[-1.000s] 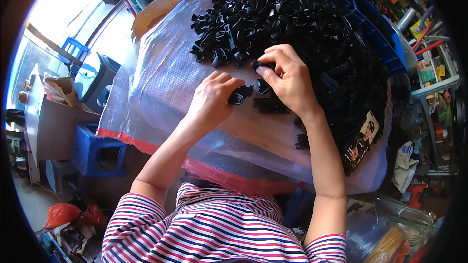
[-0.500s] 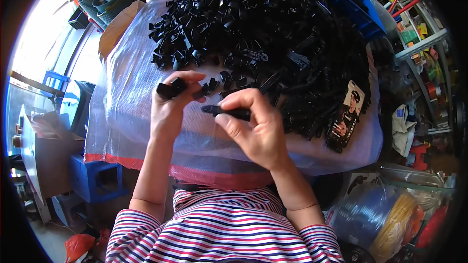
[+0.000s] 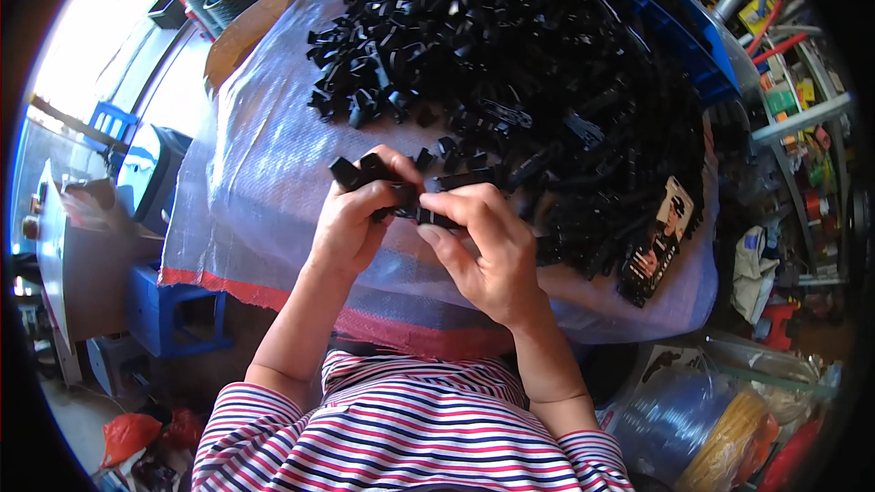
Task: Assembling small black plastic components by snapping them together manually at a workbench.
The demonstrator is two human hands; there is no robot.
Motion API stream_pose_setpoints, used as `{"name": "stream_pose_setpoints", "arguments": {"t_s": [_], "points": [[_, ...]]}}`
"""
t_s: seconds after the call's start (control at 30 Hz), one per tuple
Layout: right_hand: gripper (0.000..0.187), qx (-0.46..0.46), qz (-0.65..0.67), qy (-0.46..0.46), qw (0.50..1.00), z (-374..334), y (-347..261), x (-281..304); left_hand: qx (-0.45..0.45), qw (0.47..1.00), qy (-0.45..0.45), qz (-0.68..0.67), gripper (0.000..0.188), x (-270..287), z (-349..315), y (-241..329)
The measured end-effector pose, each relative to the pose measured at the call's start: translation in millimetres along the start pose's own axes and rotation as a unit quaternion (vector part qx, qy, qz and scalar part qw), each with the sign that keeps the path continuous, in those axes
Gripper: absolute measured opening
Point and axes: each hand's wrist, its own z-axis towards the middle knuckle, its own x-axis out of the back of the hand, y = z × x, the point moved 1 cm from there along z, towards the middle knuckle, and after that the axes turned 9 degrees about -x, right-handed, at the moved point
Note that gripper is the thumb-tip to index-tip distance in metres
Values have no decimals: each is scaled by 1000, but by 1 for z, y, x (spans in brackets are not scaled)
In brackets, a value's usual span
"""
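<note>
While the left hand (image 3: pixel 349 223) keeps its grip curled around several small black plastic pieces (image 3: pixel 344 173), the right hand (image 3: pixel 488 251) pinches a short black piece (image 3: pixel 436 218) between thumb and forefinger at its three o'clock; whether these pieces touch, I cannot tell. From both hands, a heap of black plastic parts (image 3: pixel 510 55) lies at one o'clock on a whitish woven plastic sheet (image 3: pixel 273 191), a blue plastic crate (image 3: pixel 715 59) at two, and a picture-printed phone case (image 3: pixel 658 241) near three.

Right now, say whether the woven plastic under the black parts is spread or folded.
Spread: the woven plastic reaches left beyond the black parts, its red edge along the near side. Beneath them, cannot tell.
</note>
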Motion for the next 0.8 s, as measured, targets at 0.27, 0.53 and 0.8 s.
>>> {"name": "stream_pose_setpoints", "arguments": {"t_s": [0.27,0.53,0.8], "points": [[23,-58,-4,-4,998,-3,5,0,27,997,49,-45,16,-4,-2,0],[22,-81,-5,22,996,-4,8,3,51,998,12,34,12,-8,-3,3],[21,-140,52,38,988,-12,4,4,3,998,57,0,14,-12,-4,-9]]}}
